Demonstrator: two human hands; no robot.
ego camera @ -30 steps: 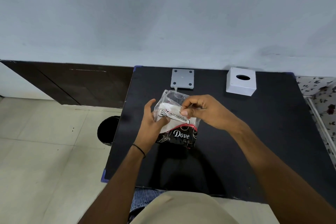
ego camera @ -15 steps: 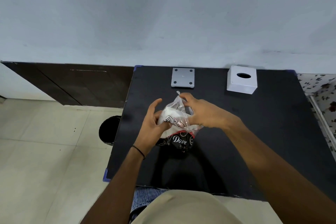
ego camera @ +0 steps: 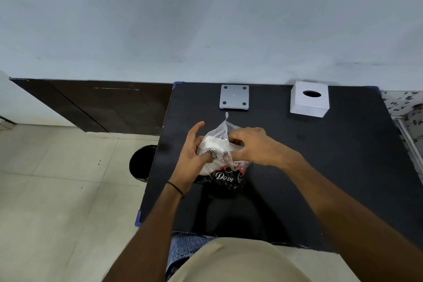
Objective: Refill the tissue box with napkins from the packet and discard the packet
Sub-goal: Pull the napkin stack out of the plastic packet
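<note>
Clear napkin packet (ego camera: 225, 160) w/ black base, upright mid-table, top open, white tissue box (ego camera: 309, 99) far right corner

This looks like a plain indoor room, perhaps an office or a bare test room, though nothing settles which. A black table (ego camera: 320, 167) stands pushed against a blank pale blue-grey wall (ego camera: 206, 18), with pale floor tiles (ego camera: 57, 190) at 9 o'clock, a dark brown wooden panel (ego camera: 103, 103) along the foot of the wall at 10 o'clock, and a patch of speckled stone floor (ego camera: 407, 107) at 3 o'clock. A small black bin (ego camera: 142, 162) sits on the floor just beside the table's left edge, and a white tissue box (ego camera: 309, 101) and a grey square plate (ego camera: 234, 97) rest at the table's far edge, at 1 and 12 o'clock.
</note>
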